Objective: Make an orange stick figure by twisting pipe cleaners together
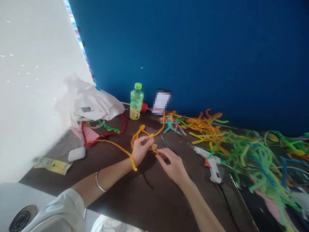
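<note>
Your left hand and right hand pinch the orange fuzzy stem. It looks light, pliable — best held near its end.

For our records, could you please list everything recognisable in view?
held stems: uncountable, orange, centre
stem pile: one, multicoloured, right
figure: one, multicoloured, centre
glue gun: one, white, right
bottle: one, green, back
phone: one, pale, back
bag: one, white, left
long stems: uncountable, red, left
curly stem: one, green, left
paper: one, pink, left
case: one, white, left
strip: one, yellow, left
table: one, brown, below
partition: one, blue, behind
bracelet: one, silver, left
left hand: one, bare, centre
right hand: one, bare, centre
</note>
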Motion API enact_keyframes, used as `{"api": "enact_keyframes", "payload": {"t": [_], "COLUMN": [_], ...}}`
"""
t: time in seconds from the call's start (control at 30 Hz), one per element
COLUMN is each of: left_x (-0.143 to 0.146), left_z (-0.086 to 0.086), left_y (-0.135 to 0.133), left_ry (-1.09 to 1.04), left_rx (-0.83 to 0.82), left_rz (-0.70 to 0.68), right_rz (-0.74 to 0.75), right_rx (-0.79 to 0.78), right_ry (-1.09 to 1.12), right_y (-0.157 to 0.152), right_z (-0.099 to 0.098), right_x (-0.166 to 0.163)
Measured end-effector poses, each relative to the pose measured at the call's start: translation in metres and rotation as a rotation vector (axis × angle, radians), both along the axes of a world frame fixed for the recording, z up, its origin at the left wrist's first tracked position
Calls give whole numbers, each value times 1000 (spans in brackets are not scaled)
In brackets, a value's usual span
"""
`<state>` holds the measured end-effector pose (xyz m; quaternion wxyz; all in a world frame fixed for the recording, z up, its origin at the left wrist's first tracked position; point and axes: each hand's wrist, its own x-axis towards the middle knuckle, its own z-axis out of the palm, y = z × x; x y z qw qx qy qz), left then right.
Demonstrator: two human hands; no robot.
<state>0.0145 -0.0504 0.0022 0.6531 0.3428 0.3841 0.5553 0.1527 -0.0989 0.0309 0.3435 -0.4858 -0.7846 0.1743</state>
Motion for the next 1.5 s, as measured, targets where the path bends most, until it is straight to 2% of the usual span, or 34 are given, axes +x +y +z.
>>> {"api": "enact_keyframes", "payload": {"t": [0.1, 0.17, 0.3, 0.4, 0.63, 0.77, 0.87, 1.03, 1.17, 1.33, 1.5], "left_x": [-1, -1, -2, -2, -3, -2, -2, -5, -6, -8, -9], "left_z": [-3, -3, -1, 0, -3, -4, -1, 4, 0, -1, -1], "left_y": [2, 2, -2, -7, -8, -9, -11, -12, -8, -7, -7], "left_ry": [97, 244, 555, 642, 704, 703, 634, 684, 799, 791, 804], "left_rx": [37, 137, 386, 487, 616, 567, 546, 714, 823, 883, 875], "left_rz": [-4, -13, -57, -145, -238, -222, -193, -287, -264, -269, -313], "right_rz": [-138, -196, -249, -275, -220, -251, -321, -379, -386, -343, -133], "right_rx": [22, 27, 57, 84, 122, 100, 46, -100, -137, -54, 55], "right_ry": [105, 172, 316, 333, 249, 272, 370, 539, 550, 465, 165], "right_y": [1, 2, 1, 0, -1, 0, 1, 3, 2, 3, 2], "right_z": [-9, -15, -25, -28, -23, -22, -21, -18, -17, -20, -18], "right_x": [0, 4, 8, 8, 8, 9, 11, 15, 19, 25, 36]}}
